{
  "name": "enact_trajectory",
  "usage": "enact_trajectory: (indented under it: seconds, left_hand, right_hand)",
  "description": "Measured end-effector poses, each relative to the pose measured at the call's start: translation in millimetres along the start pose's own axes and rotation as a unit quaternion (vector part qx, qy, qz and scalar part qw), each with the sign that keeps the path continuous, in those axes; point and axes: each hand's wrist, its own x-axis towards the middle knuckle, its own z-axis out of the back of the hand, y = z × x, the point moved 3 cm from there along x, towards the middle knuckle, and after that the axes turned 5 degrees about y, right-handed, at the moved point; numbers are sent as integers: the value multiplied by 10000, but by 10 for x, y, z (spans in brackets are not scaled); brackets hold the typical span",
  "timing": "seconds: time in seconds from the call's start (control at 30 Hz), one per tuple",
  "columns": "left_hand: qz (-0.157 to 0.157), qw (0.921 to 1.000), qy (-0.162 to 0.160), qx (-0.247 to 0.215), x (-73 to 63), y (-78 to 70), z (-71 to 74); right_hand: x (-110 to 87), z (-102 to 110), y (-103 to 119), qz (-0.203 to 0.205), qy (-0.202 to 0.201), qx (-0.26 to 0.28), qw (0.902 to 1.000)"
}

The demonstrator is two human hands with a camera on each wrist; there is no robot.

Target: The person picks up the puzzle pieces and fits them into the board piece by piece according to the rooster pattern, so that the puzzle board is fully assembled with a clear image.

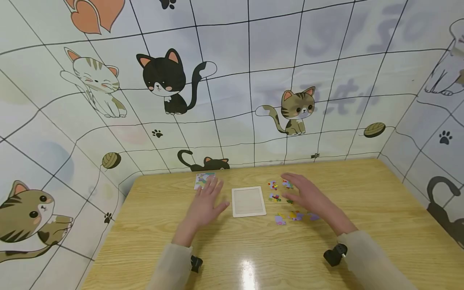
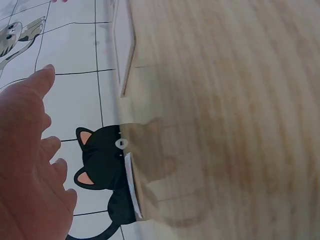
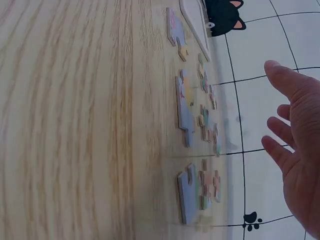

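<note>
My left hand (image 1: pixel 206 203) hovers over the table with its fingers spread and nothing in it. Just beyond its fingertips lies a small picture card (image 1: pixel 200 181), partly covered by them. A pale square puzzle tray (image 1: pixel 248 216) lies flat between my two hands. My right hand (image 1: pixel 309 195) is held above several jigsaw pieces, fingers extended and holding nothing. Among them are a lilac piece (image 1: pixel 280 219) at the front and a colourful piece (image 1: pixel 273 185) at the back. In the right wrist view, a lilac piece (image 3: pixel 188 195) lies flat on the wood; some pieces are hidden beneath my hand in the head view.
The wooden table (image 1: pixel 253 245) runs back to a cloth wall (image 1: pixel 232 100) printed with cats and grid lines. Similar cloth walls close in the left and right sides. A black wrist camera (image 1: pixel 335 255) sits at my right sleeve.
</note>
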Motion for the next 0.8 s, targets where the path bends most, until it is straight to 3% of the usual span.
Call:
enact_trajectory:
  seconds: [0.13, 0.33, 0.8]
  left_hand:
    - [-95, 9994, 160, -295, -11, 1, -80]
    - [-157, 9964, 568, -605, -32, 9, -224]
    - [-6, 9935, 935, -646, 13, 102, -401]
  right_hand:
    - [93, -80, -56, 82, -147, 588, 9981]
    - [237, -228, -161, -504, 179, 1430, 9883]
    - [515, -319, -355, -912, 696, 1799, 9770]
